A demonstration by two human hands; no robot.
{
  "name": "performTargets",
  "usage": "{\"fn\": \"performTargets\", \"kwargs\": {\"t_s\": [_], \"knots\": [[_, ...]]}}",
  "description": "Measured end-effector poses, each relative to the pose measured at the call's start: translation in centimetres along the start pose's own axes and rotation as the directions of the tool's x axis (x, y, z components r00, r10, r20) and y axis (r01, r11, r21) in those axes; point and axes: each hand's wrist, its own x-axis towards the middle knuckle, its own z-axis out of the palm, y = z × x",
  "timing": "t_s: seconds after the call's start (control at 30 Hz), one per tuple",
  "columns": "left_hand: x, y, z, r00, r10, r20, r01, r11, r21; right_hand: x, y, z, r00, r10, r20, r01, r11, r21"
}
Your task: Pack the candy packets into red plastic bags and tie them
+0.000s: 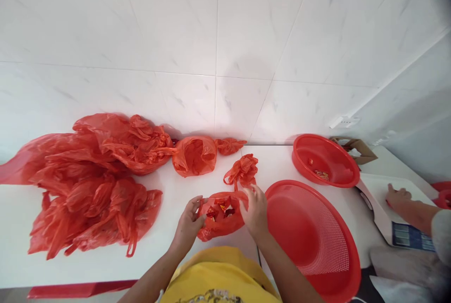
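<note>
A red plastic bag (214, 231) stands with its mouth spread on the white table, close to my body. Small red-wrapped pieces, which look like candies (221, 209), lie inside it. My left hand (188, 223) grips the bag's left rim between thumb and fingers. At the opposite rim, my right hand (256, 211) has its fingers curled over the plastic; its fingertips are partly hidden. Just behind the bag lies a crumpled red plastic bag (244, 169). Another red bag (195, 157) sits near the wall with its opening facing me.
Many crumpled red bags (95, 190) are heaped at left. To the right stand a large red perforated basket (299, 228) and a red basin (324, 152) holding a few small pieces. Beyond them, a co-worker's hand (398, 196) rests on a white scale (384, 185) beside a cardboard box (362, 150).
</note>
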Motion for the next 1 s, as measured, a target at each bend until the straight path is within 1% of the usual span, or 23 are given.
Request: {"fn": "performTargets", "kwargs": {"t_s": [0.03,0.1,0.13,0.2,0.27,0.3,0.37,0.4,0.47,0.5,0.53,0.57,0.67,0.7,0.77,0.83,0.9,0.93,1.0], "knots": [[0.2,-0.2,-0.1,1.000,0.003,-0.001,-0.003,1.000,0.010,-0.1,0.6,-0.1,1.000,0.024,-0.009,-0.024,0.999,-0.041],[0.7,-0.5,-0.5,1.000,0.015,-0.010,-0.014,0.999,0.035,-0.4,1.5,-0.3,0.994,0.103,0.031,-0.101,0.993,-0.062],[1.1,-0.5,-0.7,0.999,0.028,-0.019,-0.027,0.998,0.053,-0.4,1.9,-0.4,0.983,0.161,0.087,-0.158,0.987,-0.043],[1.8,-0.1,-1.2,0.996,0.077,-0.051,-0.072,0.993,0.095,0.1,2.4,-0.7,0.935,0.266,0.236,-0.278,0.960,0.019],[2.5,1.0,-1.8,0.984,0.151,-0.089,-0.139,0.981,0.135,1.2,2.4,-1.7,0.885,0.308,0.348,-0.353,0.933,0.072],[2.7,1.8,-2.0,0.976,0.192,-0.106,-0.175,0.973,0.150,2.0,2.3,-2.4,0.876,0.304,0.374,-0.361,0.928,0.091],[2.9,3.5,-2.5,0.955,0.265,-0.134,-0.242,0.956,0.168,3.7,1.6,-4.4,0.882,0.270,0.386,-0.362,0.912,0.191],[2.8,4.4,-2.7,0.944,0.297,-0.144,-0.271,0.947,0.173,4.5,1.1,-5.5,0.883,0.239,0.403,-0.369,0.886,0.282],[2.4,5.8,-3.1,0.925,0.344,-0.162,-0.314,0.931,0.186,5.4,0.0,-7.6,0.882,0.164,0.442,-0.388,0.784,0.485],[2.1,6.3,-3.3,0.917,0.360,-0.172,-0.326,0.924,0.197,5.6,-0.6,-8.4,0.883,0.134,0.451,-0.395,0.731,0.557],[1.7,6.6,-3.6,0.909,0.373,-0.183,-0.332,0.917,0.220,5.6,-1.0,-9.0,0.882,0.116,0.457,-0.400,0.698,0.595],[1.3,6.8,-3.9,0.902,0.385,-0.196,-0.332,0.908,0.254,5.4,-1.4,-9.3,0.882,0.110,0.458,-0.398,0.694,0.600],[0.1,6.6,-5.1,0.886,0.418,-0.202,-0.308,0.854,0.418,4.1,-1.7,-9.0,0.885,0.125,0.449,-0.393,0.717,0.575],[-0.2,6.5,-5.5,0.885,0.430,-0.177,-0.304,0.824,0.478,3.6,-1.6,-8.6,0.886,0.130,0.445,-0.396,0.711,0.581],[-0.7,6.3,-6.1,0.887,0.453,-0.091,-0.324,0.751,0.575,2.9,-1.5,-7.7,0.888,0.149,0.435,-0.418,0.656,0.628],[-1.0,6.2,-6.4,0.877,0.481,0.007,-0.372,0.668,0.644,2.5,-1.5,-6.7,0.876,0.186,0.445,-0.467,0.563,0.682],[-1.0,6.5,-6.2,0.855,0.514,0.072,-0.415,0.594,0.689,2.6,-2.0,-5.6,0.860,0.233,0.455,-0.510,0.451,0.733],[-1.0,6.7,-5.9,0.844,0.529,0.088,-0.431,0.571,0.698,2.7,-2.4,-5.0,0.854,0.260,0.450,-0.519,0.385,0.763],[-1.0,7.3,-5.1,0.835,0.541,0.104,-0.450,0.561,0.695,3.0,-3.3,-3.6,0.842,0.319,0.436,-0.516,0.239,0.823]]}}
